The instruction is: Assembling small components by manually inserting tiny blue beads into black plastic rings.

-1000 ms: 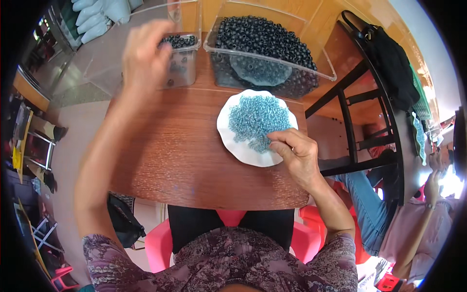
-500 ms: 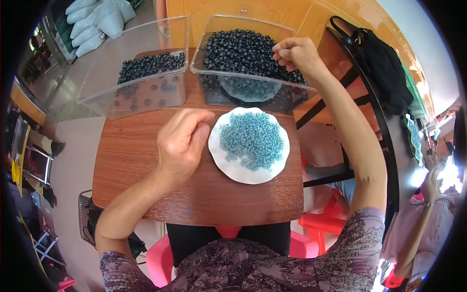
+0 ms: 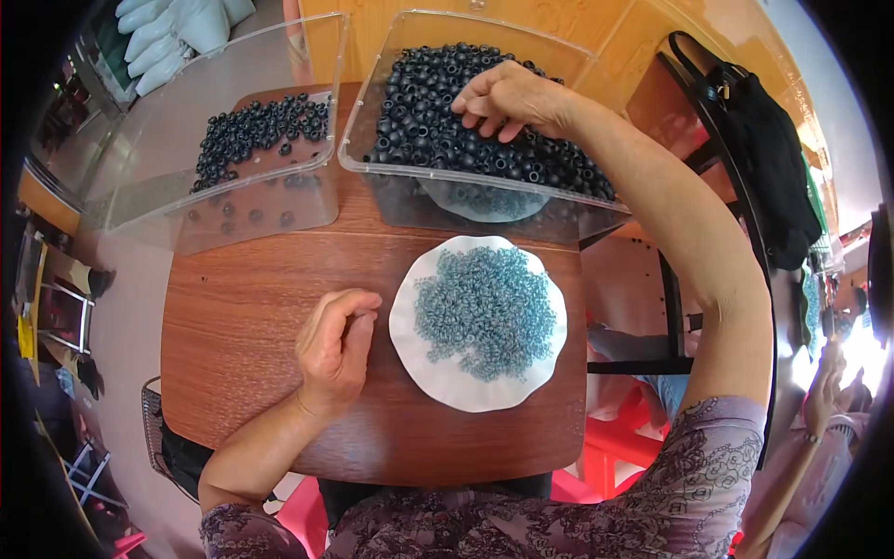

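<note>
My right hand (image 3: pixel 510 101) reaches over the right clear plastic bin (image 3: pixel 400 168), its fingers curled down at the heap of dark, round beads (image 3: pixel 433 84). Whether a bead is between those fingertips cannot be made out. Closer to me, my left hand (image 3: pixel 333 349) is at the wooden table, thumb and fingers drawn together; anything held in it is hidden. Just right of it is a white scalloped plate (image 3: pixel 419 377) bearing a pile of tiny blue-green glassy beads (image 3: pixel 484 312).
A second clear bin (image 3: pixel 223 224) at the left holds fewer dark beads (image 3: pixel 251 130). The brown table (image 3: pixel 242 326) carries both bins and the plate. White sacks (image 3: pixel 177 37) lie far left. A black bag (image 3: pixel 764 140) is at the right; another person's hand (image 3: pixel 824 391) shows beyond.
My right hand has moved left and deeper over the dark beads. My left hand sits lower in the view, as does the plate, while the view itself has shifted.
</note>
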Demonstrator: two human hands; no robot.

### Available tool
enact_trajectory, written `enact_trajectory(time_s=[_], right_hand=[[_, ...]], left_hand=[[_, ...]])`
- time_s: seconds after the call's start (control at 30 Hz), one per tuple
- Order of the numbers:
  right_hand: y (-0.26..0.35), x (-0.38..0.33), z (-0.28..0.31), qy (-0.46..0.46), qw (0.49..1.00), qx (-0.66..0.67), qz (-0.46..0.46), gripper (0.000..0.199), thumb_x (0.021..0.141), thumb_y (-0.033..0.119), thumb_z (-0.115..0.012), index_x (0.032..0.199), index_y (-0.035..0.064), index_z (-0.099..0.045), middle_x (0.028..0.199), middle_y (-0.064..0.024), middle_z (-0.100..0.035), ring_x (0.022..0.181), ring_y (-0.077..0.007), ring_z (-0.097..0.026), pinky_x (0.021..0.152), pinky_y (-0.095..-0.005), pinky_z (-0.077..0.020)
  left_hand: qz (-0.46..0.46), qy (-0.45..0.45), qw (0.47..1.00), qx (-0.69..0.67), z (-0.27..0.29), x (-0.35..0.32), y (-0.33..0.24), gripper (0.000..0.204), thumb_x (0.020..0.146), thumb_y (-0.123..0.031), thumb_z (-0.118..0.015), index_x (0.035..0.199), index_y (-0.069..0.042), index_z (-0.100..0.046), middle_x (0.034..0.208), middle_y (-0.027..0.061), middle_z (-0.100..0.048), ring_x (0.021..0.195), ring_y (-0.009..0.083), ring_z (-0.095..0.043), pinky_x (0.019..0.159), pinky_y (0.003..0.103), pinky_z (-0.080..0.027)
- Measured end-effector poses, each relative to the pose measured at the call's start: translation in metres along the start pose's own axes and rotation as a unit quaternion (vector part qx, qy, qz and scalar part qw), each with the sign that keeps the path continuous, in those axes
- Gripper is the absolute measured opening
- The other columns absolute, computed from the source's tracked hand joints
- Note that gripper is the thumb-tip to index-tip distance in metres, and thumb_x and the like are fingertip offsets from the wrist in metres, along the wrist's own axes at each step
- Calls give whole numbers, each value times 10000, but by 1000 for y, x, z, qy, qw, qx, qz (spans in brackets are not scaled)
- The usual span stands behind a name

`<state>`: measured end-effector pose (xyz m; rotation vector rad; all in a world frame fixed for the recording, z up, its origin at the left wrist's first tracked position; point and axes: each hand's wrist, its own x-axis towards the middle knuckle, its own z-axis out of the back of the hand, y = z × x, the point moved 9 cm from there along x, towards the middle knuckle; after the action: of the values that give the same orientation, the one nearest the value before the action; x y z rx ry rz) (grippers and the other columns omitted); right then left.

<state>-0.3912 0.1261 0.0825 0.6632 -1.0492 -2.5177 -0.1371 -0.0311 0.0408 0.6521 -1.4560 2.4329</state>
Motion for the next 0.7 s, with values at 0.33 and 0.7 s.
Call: enact_trajectory(time_s=[0.33,0.7], right_hand=[[25,-6,-38,51,993,-108,21,610,835,566,-474,1261,131,-497,1290,-173,-436,1086,-352,-485,726,-491,-501],[7,3,-74,125,992,9,-22,1085,648,757,-554,1364,-15,-292,1434,-247,-200,1340,-374,-163,1082,-488,-142]], left_hand=[[19,21,1000,8,-6,0,4,128,844,39,-522,966,26,-558,901,103,-575,756,156,-577,669,247,-468],[8,30,1000,-4,-8,5,6,136,832,39,-536,962,12,-565,864,95,-589,741,157,-583,663,245,-462]])
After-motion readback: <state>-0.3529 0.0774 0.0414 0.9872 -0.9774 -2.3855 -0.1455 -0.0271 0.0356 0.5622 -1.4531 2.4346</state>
